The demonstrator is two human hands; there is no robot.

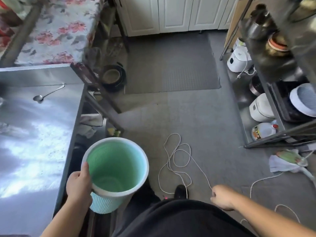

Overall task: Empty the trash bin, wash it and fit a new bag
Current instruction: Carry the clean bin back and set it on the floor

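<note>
Landmark = bin (116, 170).

Left hand (79, 186) grips the bin by its near-left rim: thumb hooked over the rim into the inside, other fingers wrapped on the outer wall below, mostly hidden. Bin is held off the floor, upright with a slight tilt, mouth toward the camera. Green ribbed inside, pale blue ribbed outside, pale rim. No bag in it and nothing visible inside.

Right hand (220, 196) is well right of the bin, at about the level of its base, fingers curled inward. A strand of cord (177, 158) runs right up to the knuckles; can't tell whether it's pinched or just passing behind.

Just right of the bin, low: a black shoe (181, 190) on the floor (213, 127), between bin and right hand. The cord loops over the floor right of the bin, and more of it trails out past the right hand.

Left of the bin: steel counter (34, 134), its edge just beside the left hand. A spoon (46, 95) lies on it, well beyond the bin.

Far right of the bin: metal rack (266, 93) with white cookers, a jug and a basket on the low shelves. Crumpled cloth (282, 164) on the floor in front of it.

Beyond the bin: grey mat (171, 65), then white cabinet doors (171, 14) at the back. Floral cloth (59, 31) beyond the counter, far left.
</note>
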